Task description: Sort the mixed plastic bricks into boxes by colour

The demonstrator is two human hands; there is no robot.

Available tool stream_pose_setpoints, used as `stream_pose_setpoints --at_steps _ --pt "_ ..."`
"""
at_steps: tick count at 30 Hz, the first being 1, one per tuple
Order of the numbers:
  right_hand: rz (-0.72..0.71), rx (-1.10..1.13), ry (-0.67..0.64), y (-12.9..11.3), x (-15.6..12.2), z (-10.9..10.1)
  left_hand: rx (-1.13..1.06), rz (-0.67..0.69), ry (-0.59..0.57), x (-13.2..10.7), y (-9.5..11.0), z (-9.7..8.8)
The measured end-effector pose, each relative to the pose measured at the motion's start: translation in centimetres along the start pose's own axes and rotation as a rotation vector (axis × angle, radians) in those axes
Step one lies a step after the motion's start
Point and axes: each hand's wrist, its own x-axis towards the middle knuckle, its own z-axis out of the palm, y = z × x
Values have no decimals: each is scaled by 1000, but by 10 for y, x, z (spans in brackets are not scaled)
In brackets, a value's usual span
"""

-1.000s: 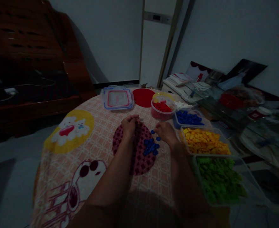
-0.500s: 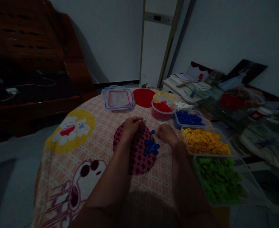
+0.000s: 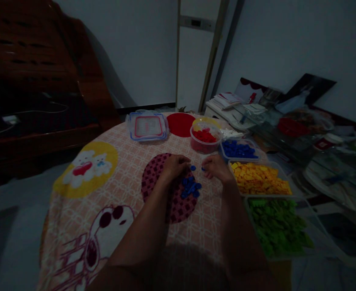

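My right hand (image 3: 216,168) pinches a small blue round piece (image 3: 203,168) between thumb and fingers, low over the tablecloth. Opposite it, my left hand (image 3: 175,166) has its fingers curled together above the dark red dotted round patch; whether anything is in them is hidden. A single blue disc (image 3: 193,167) lies between the two hands, just beyond the left fingertips. Closer to me is a small heap of blue pieces (image 3: 190,188), resting on the right part of the round patch (image 3: 153,173).
Along the right edge stand tubs of red pieces (image 3: 204,137), blue pieces (image 3: 238,149), yellow pieces (image 3: 259,178) and green pieces (image 3: 276,226). White pieces (image 3: 231,134) lie behind the blue tub. A lidded clear box (image 3: 148,127) sits at the far left beside a red circle (image 3: 180,124).
My left hand has moved right and slightly nearer, toward the single blue disc. My right hand has turned and opened its fingers somewhat, showing a blue piece in its grip. The view has shifted slightly.
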Motion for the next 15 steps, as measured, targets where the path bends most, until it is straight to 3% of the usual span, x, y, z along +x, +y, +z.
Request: stream_pose_setpoints --at_steps 2,5,7,9,11,15 --pt "-56 202 253 -1 5 -4 13 -6 4 0 0 1" --pt "-189 467 737 4 14 -16 31 -8 25 0 -1 2" --pt "-266 541 947 10 18 -26 41 -1 36 1 -1 2" --pt "-292 536 1009 16 21 -34 53 7 41 0 0 2" --pt "-265 494 975 19 21 -36 63 11 43 0 0 2" --pt "-141 405 678 11 17 -22 53 19 39 -1 2 1"
